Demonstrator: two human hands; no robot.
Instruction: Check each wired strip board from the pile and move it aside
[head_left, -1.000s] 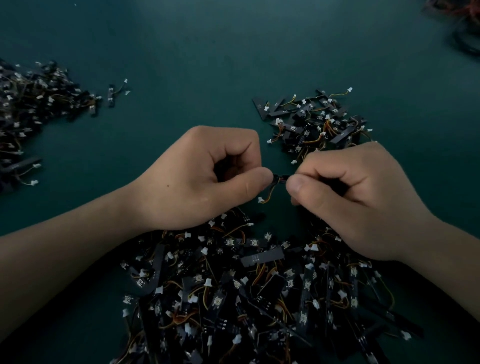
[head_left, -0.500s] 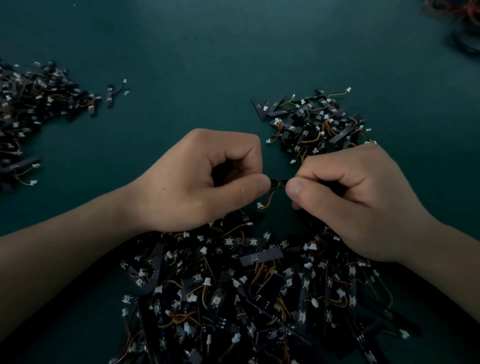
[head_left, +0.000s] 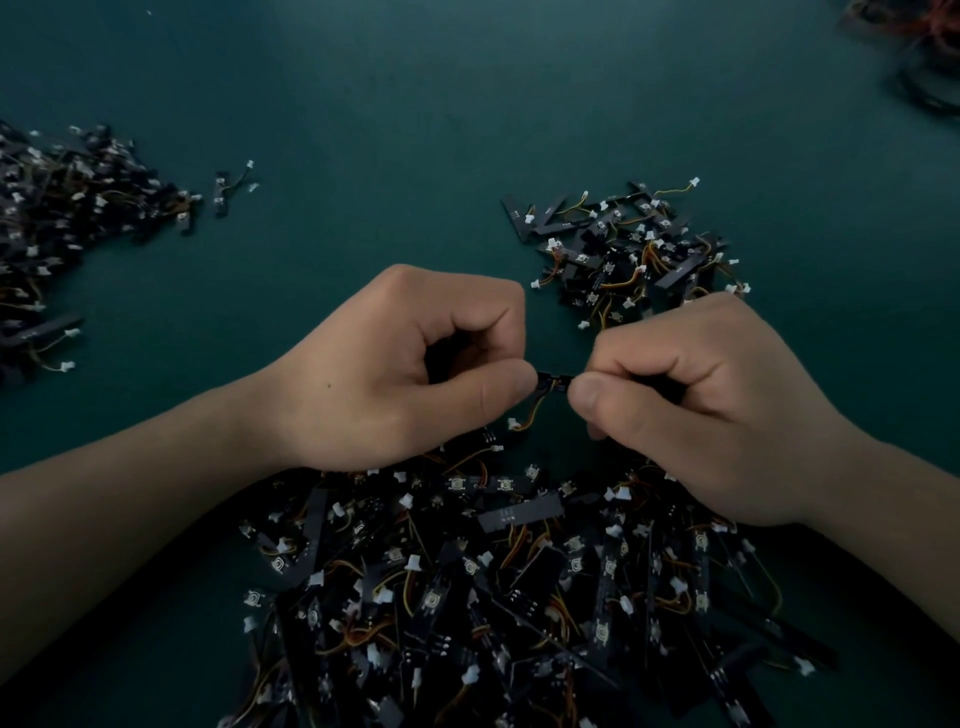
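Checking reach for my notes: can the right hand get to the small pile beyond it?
Likely yes, once freed: the right hand pinches a strip board together with the left hand, but the small pile lies just past its knuckles with nothing between.

Strip board (head_left: 555, 378) ends hidden in left hand (head_left: 405, 369), right hand (head_left: 717, 410); near pile (head_left: 467, 597) cut off below
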